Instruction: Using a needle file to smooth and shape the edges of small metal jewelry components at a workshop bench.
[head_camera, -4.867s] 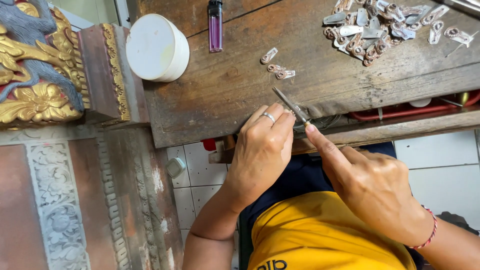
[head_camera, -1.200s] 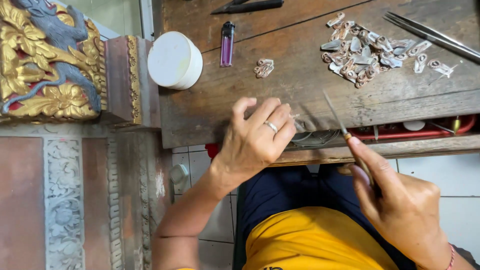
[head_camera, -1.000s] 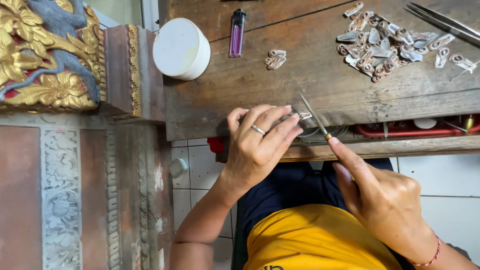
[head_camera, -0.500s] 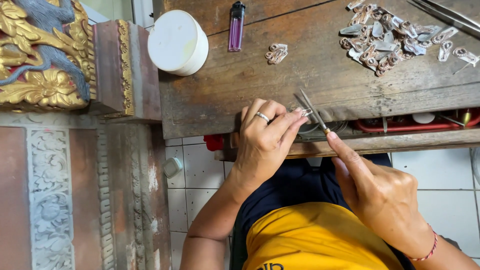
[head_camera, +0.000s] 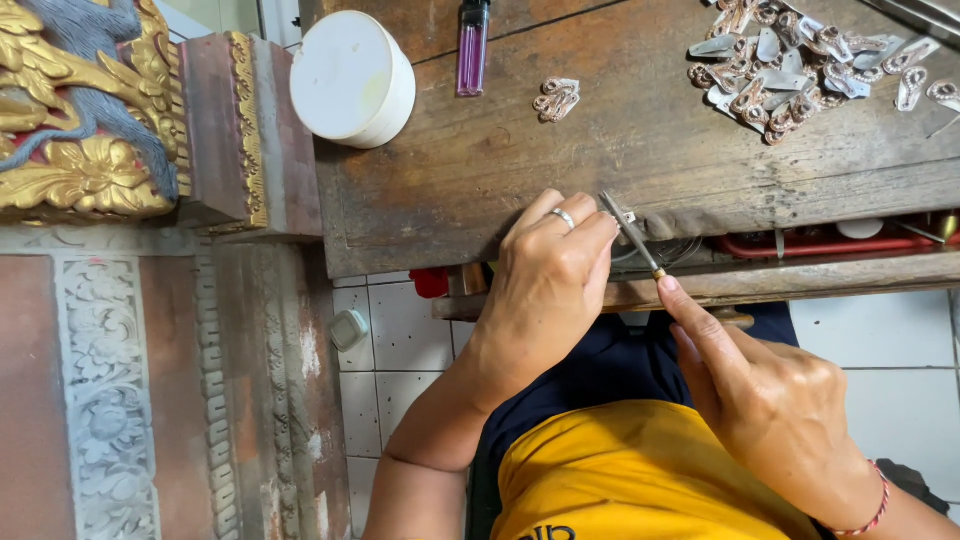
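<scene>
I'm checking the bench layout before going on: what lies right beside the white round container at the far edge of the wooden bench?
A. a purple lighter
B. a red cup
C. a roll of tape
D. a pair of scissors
A: the purple lighter lies on the wooden bench just to the side of the white round container, apart from it; no scissors, cup or tape lie beside it.

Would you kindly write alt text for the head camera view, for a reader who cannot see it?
A person's left hand pins a small metal piece at the edge of a worn wooden bench while the right hand works a thin file against it. Farther back lie a heap of metal pieces, a purple lighter and a white round container.
</scene>
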